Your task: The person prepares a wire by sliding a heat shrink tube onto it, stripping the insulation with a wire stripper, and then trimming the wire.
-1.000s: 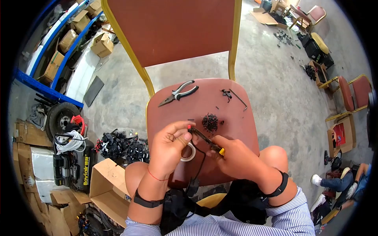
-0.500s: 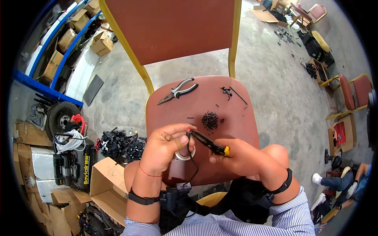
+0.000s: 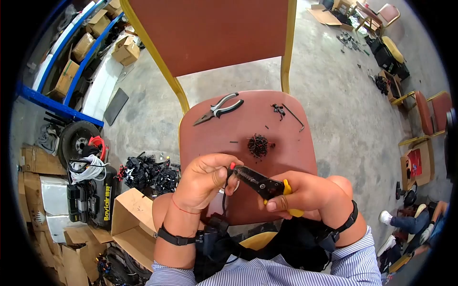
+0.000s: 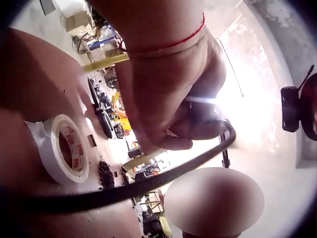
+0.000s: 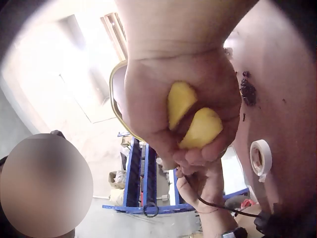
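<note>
My left hand (image 3: 198, 186) pinches a black cable (image 4: 148, 182) close to its red tip (image 3: 232, 166), between thumb and fingers. From there the cable loops down in front of the tape roll. My right hand (image 3: 305, 193) grips wire strippers (image 3: 260, 183) by their yellow handles (image 5: 202, 130), which stand apart in the palm in the right wrist view. The strippers' nose is right at the red tip. Beyond the hands, a pile of small dark pieces (image 3: 257, 145) lies on the red chair seat (image 3: 200, 143). A white tape roll (image 4: 54, 158) rests on the seat near my left hand.
Pliers (image 3: 219, 109) with grey-black handles lie at the seat's back left. A hex key (image 3: 293, 117) and small black parts (image 3: 277, 111) are at the back right. An open carton (image 3: 131, 209) and a heap of black parts (image 3: 150, 171) sit on the floor to the left.
The wire strippers have turned to show their flat side, and their yellow handles show more. My right hand has shifted slightly right and down. My left hand keeps its pinch on the cable.
</note>
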A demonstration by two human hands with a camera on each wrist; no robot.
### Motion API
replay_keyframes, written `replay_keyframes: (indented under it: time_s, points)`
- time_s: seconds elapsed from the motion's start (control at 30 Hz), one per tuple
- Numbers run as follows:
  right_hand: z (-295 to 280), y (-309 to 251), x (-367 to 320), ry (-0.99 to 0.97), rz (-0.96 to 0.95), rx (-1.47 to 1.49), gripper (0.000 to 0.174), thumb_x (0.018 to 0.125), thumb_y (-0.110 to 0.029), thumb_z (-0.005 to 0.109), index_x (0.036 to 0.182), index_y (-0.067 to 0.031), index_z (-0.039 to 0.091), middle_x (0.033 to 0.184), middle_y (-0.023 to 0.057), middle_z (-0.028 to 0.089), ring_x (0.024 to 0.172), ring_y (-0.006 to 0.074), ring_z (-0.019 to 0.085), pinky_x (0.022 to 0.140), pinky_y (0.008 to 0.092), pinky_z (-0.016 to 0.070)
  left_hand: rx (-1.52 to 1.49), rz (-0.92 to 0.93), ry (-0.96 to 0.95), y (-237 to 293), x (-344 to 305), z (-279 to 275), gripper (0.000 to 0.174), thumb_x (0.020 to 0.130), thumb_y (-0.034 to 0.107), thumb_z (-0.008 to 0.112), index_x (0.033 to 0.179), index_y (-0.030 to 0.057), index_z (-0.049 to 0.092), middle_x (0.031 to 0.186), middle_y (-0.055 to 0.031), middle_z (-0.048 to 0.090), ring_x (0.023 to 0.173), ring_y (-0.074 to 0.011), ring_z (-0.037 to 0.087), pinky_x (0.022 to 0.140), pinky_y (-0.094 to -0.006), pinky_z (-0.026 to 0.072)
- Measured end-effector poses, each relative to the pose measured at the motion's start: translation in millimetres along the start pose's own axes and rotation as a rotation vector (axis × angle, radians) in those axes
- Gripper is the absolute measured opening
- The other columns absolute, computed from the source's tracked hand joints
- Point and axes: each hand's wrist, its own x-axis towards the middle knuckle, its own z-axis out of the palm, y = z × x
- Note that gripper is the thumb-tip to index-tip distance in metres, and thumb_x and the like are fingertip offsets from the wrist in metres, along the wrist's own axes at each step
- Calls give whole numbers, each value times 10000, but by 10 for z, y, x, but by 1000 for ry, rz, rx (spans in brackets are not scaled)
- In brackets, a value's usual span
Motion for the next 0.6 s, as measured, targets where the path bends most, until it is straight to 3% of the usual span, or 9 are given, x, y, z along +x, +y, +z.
replay_keyframes:
  time_s: [0.2,0.3,0.43,0.53,0.6]
  points:
    - [-27,31,18,-80,-21,118,191,998,-188,709,1030,-7,656,725,12,572,625,112,563,573,265,449,-178,-4,-61,-45,13,45,317,1020,220,684,1231,-17,678,941,-89,706,780,-162,653,689,-283,534]
    - [-17,14,16,12,0,88,193,996,-187,715,1053,-8,667,737,18,589,634,119,569,580,270,454,26,16,106,21,-26,114,312,1019,207,694,1233,-19,673,981,-80,712,852,-167,672,749,-287,543]
    - [-39,-17,28,146,38,-172,224,1002,-213,718,1088,-12,669,755,26,616,651,124,579,593,285,467,742,330,213,105,37,171,228,965,106,753,1153,-17,717,1058,-53,724,1024,-151,669,894,-288,528]
    - [-87,13,57,151,37,-308,259,1009,-248,714,1119,-17,668,757,27,628,665,121,589,606,294,479,1022,313,308,130,20,257,201,935,70,772,1113,-15,736,1052,-57,731,998,-137,672,888,-278,533]
    - [-80,29,77,144,35,-335,277,1012,-265,711,1139,-22,669,755,26,635,674,119,596,617,296,486,844,244,351,114,-1,262,198,928,56,776,1109,-15,738,1050,-62,738,975,-132,676,877,-272,536]
